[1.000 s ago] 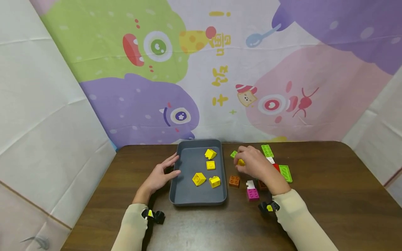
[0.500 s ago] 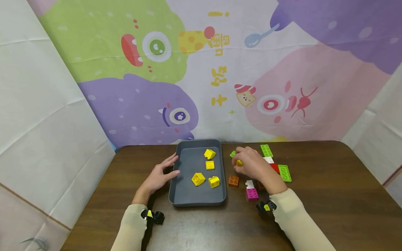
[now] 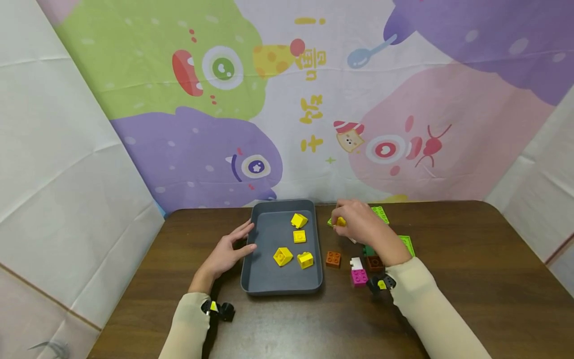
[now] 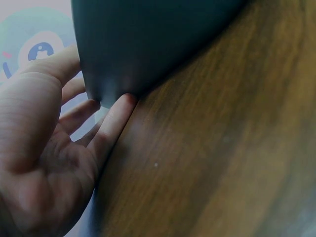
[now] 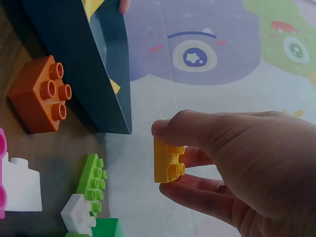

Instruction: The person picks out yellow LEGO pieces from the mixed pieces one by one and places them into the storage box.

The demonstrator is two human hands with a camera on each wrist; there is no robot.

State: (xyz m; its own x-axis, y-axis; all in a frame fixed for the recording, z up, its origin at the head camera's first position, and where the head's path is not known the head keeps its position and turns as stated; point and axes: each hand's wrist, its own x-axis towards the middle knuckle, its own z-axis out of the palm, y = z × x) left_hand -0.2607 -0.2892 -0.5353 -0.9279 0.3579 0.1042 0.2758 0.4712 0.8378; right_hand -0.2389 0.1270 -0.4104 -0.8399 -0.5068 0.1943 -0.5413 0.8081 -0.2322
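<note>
My right hand (image 3: 360,222) pinches a yellow toy brick (image 5: 164,160) between thumb and fingers, just right of the grey tray (image 3: 264,281). Its studs face the palm in the right wrist view. At the tray's left side is my left hand (image 3: 227,254), fingers extended; in the left wrist view its fingertips (image 4: 127,100) touch the outer wall. Several yellow bricks lie inside the tray, among them a flat square one (image 3: 299,236) and a slanted one (image 3: 282,257).
Right of the tray lie an orange-brown brick (image 3: 333,259), a white piece (image 3: 356,263), a magenta brick (image 3: 359,277), a dark brown brick (image 3: 374,263) and green bricks (image 3: 380,214). The right hand and forearm hide part of this group. Behind the table hangs a cartoon-printed cloth (image 3: 291,174).
My right hand has moved slightly away from me, still gripping the yellow brick. It now covers the red and white pieces and uncovers a dark green one. The left hand stays in place.
</note>
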